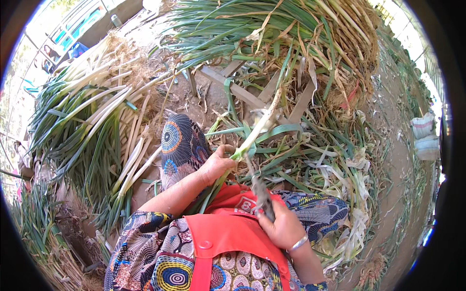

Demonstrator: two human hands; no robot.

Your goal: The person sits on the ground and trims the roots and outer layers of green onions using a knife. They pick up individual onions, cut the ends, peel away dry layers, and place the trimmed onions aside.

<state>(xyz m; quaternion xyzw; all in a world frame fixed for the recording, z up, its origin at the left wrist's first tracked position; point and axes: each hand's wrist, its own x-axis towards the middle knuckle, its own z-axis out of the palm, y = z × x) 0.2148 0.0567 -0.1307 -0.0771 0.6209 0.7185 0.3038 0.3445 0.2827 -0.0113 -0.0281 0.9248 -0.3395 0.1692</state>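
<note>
My left hand [218,165] is closed around the green part of a long scallion [262,123]. Its pale stem slants up and away to the right, with the root end far from me. In my right hand [283,227], which wears a silver bangle, is a grey, dirt-caked knife [260,190]. Its tip is blurred and close to the scallion, just right of my left fingers; I cannot tell whether they touch. My lap, with a red apron [228,237] over patterned clothing, lies beneath both hands.
A large heap of untrimmed scallions [242,34] rests on a wooden rack [235,89] ahead. Cleaned scallions [97,121] are piled at the left, more bundles [43,242] lower left. Stripped leaves and peelings [335,179] litter the ground at right. Pale sacks [425,138] stand far right.
</note>
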